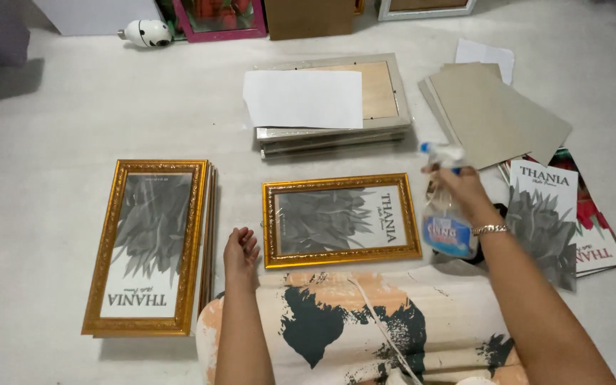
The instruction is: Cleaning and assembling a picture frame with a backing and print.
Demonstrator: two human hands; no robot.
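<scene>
My right hand [465, 191] grips a clear spray bottle [445, 217] with a blue-and-white nozzle, held over the right end of a gold-framed picture [341, 219] that lies flat in front of me. That frame shows a grey leaf print under glass. My left hand [240, 251] rests on the floor just left of the frame, fingers loosely curled and holding nothing. A bracelet sits on my right wrist.
A stack of gold frames [150, 246] lies at the left. Behind are a pile of silver frames [333, 103] with a white sheet on top, grey backing boards [497, 114], and printed leaf posters [557, 221] at the right. A small white round device [145, 33] sits far left.
</scene>
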